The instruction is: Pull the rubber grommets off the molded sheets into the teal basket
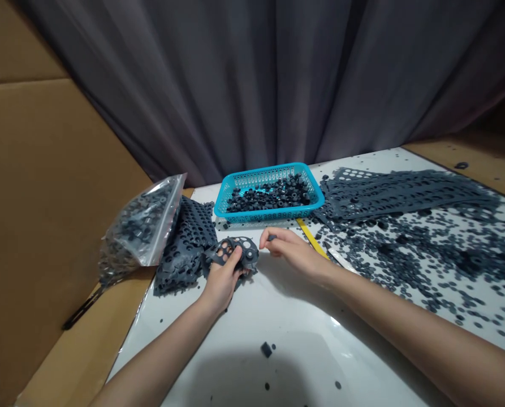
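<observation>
My left hand (224, 278) grips the end of a dark grey perforated rubber sheet (249, 254), thumb on top. Some of its round holes are open, and at least one holds a ring-like piece. Just right of the sheet, my right hand (292, 252) pinches a small dark rubber piece (271, 238) between thumb and fingertips, apart from the sheet. A folded stack of perforated sheet (184, 249) lies left of my left hand. Behind both hands stands a blue plastic basket (269, 214) with many small dark rubber pieces in it.
A clear zip bag (139, 226) of dark pieces leans at the left by the cardboard wall (44, 186). Flattened perforated sheets (405, 192) lie at the back right, with loose discs (409, 271) scattered before them. A yellow strip (314, 237) and a white-handled cutter (341, 259) lie beside my right forearm.
</observation>
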`<state>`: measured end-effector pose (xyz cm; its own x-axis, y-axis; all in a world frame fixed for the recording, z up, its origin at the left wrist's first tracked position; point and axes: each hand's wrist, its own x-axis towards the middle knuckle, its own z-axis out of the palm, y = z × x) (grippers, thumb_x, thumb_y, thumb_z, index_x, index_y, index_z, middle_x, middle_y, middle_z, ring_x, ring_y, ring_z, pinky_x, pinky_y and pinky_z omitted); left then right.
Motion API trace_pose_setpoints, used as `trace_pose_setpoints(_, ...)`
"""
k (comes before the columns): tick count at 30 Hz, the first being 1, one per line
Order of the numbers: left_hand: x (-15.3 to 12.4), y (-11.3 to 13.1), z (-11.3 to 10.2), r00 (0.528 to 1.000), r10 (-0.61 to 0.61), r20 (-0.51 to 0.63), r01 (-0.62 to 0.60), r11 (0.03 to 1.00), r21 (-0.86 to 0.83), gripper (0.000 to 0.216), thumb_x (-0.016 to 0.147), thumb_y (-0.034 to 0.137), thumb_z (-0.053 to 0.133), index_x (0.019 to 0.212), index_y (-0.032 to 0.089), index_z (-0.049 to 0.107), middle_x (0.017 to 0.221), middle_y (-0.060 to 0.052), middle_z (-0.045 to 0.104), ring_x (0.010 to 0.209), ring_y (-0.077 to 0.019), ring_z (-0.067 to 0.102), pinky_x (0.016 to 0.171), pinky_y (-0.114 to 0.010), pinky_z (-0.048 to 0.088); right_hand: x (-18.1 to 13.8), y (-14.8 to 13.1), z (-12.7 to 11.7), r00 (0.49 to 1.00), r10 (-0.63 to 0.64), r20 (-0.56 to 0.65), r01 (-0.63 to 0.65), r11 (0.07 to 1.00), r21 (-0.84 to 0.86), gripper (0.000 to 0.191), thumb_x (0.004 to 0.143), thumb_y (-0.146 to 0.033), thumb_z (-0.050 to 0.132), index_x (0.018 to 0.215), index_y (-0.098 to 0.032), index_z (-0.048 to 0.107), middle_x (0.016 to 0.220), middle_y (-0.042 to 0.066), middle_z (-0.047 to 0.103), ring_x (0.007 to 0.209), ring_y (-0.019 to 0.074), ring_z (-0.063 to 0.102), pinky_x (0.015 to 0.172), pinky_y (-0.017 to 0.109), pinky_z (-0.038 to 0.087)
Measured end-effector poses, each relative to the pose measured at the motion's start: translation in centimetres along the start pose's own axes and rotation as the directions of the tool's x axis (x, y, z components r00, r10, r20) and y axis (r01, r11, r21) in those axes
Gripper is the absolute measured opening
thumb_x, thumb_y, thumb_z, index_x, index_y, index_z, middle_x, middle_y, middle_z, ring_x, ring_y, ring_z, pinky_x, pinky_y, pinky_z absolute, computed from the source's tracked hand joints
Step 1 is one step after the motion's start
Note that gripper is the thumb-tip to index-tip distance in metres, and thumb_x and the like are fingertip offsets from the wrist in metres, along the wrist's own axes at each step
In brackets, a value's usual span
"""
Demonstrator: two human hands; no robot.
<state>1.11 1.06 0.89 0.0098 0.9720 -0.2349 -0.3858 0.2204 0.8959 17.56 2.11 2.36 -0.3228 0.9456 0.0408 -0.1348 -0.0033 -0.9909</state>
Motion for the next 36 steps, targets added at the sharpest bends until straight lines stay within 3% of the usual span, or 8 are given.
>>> trace_pose_setpoints(4, 0.0, -0.4, -0.1, 0.999, 0.041, 0.033, -0.044, 0.995, 0.091, 0.033, 0.062, 0.036, 0.08, 0.083, 0.018, 0.062, 0.075, 0.002, 0.062, 0.063, -0.0115, 0.056, 0.05, -0.019, 0.043, -0.9, -0.3, 0.6, 0.977, -0.206, 0.049, 0.2, 0.825, -0.528, 0.01, 0.078, -0.017, 0.049, 0.068, -0.019, 0.05, 0.066, 0.001, 0.053, 0.065, 0.0164, 0.044, 0.063, 0.029, 0.029)
trace_pose_setpoints(7, -0.2, -0.4, -0.4, 0.996, 0.062, 0.067, -0.071, 0.985, 0.156, 0.026, 0.066, 0.037, 0.077, 0.079, 0.019, 0.065, 0.075, 0.001, 0.063, 0.065, -0.0113, 0.055, 0.055, -0.02, 0.044, -1.2, 0.1, 0.9, 0.955, -0.27, 0.123, 0.279, 0.675, -0.683, 0.016, 0.078, -0.03, 0.06, 0.072, -0.019, 0.049, 0.07, 0.003, 0.052, 0.066, 0.017, 0.041, 0.061, 0.029, 0.027)
trace_pose_setpoints(10, -0.3, 0.0, -0.4, 0.984, 0.107, 0.145, -0.138, 0.964, 0.228, 0.021, 0.068, 0.035, 0.077, 0.074, 0.017, 0.068, 0.076, -0.001, 0.064, 0.072, -0.0127, 0.056, 0.065, -0.02, 0.046, -1.0, 0.4, 0.8, 0.93, -0.267, 0.254, 0.368, 0.622, -0.691, 0.018, 0.084, -0.031, 0.056, 0.072, -0.018, 0.051, 0.071, 0.004, 0.053, 0.066, 0.0172, 0.042, 0.062, 0.029, 0.029)
trace_pose_setpoints(15, -0.2, 0.1, -0.5, 0.968, 0.091, 0.235, -0.153, 0.953, 0.262, 0.02, 0.071, 0.033, 0.075, 0.07, 0.017, 0.063, 0.069, 0.0, 0.06, 0.067, -0.0112, 0.054, 0.064, -0.02, 0.046, -0.7, 0.6, 0.5, 0.907, -0.249, 0.339, 0.401, 0.756, -0.517, 0.023, 0.089, -0.022, 0.046, 0.066, -0.018, 0.051, 0.065, 0.001, 0.05, 0.062, 0.0144, 0.042, 0.062, 0.028, 0.029)
trace_pose_setpoints(19, -0.1, -0.3, 0.0, 0.98, 0.024, 0.199, -0.034, 0.998, 0.047, 0.03, 0.062, 0.033, 0.081, 0.075, 0.017, 0.059, 0.069, 0.003, 0.059, 0.063, -0.0107, 0.056, 0.056, -0.02, 0.047, -0.6, 1.3, 1.2, 0.964, -0.149, 0.222, 0.169, 0.983, -0.074, 0.027, 0.086, -0.029, 0.049, 0.061, -0.018, 0.05, 0.061, 0.0, 0.047, 0.06, 0.0139, 0.042, 0.061, 0.028, 0.031)
trace_pose_setpoints(24, -0.2, 0.1, 0.6, 0.984, -0.033, 0.176, 0.048, 0.995, -0.083, 0.037, 0.059, 0.027, 0.084, 0.08, 0.018, 0.056, 0.071, 0.003, 0.063, 0.063, -0.0102, 0.06, 0.054, -0.019, 0.046, -0.5, 2.2, 2.8, 1.0, 0.029, 0.0, -0.025, 0.873, 0.486, 0.025, 0.072, -0.033, 0.064, 0.058, -0.018, 0.051, 0.056, -0.003, 0.044, 0.055, 0.0115, 0.042, 0.057, 0.026, 0.031)
trace_pose_setpoints(33, 0.1, 0.3, 0.2, 0.989, -0.064, 0.13, 0.082, 0.987, -0.14, 0.037, 0.057, 0.027, 0.085, 0.076, 0.017, 0.055, 0.068, 0.004, 0.063, 0.059, -0.0081, 0.058, 0.052, -0.017, 0.045, 0.1, 2.8, 2.4, 0.997, 0.072, -0.006, -0.053, 0.782, 0.621, 0.027, 0.074, -0.033, 0.064, 0.06, -0.017, 0.046, 0.055, -0.006, 0.036, 0.048, 0.0079, 0.029, 0.054, 0.025, 0.027)
trace_pose_setpoints(36, 0.1, 0.7, 0.2, 0.998, -0.022, 0.053, 0.03, 0.987, -0.157, 0.039, 0.053, 0.024, 0.087, 0.072, 0.017, 0.055, 0.063, 0.006, 0.059, 0.057, -0.0072, 0.056, 0.056, -0.019, 0.048, 0.1, 2.3, 1.4, 0.998, 0.027, -0.061, 0.009, 0.85, 0.527, 0.028, 0.078, -0.037, 0.058, 0.062, -0.018, 0.046, 0.057, -0.006, 0.033, 0.049, 0.0085, 0.026, 0.055, 0.026, 0.025)
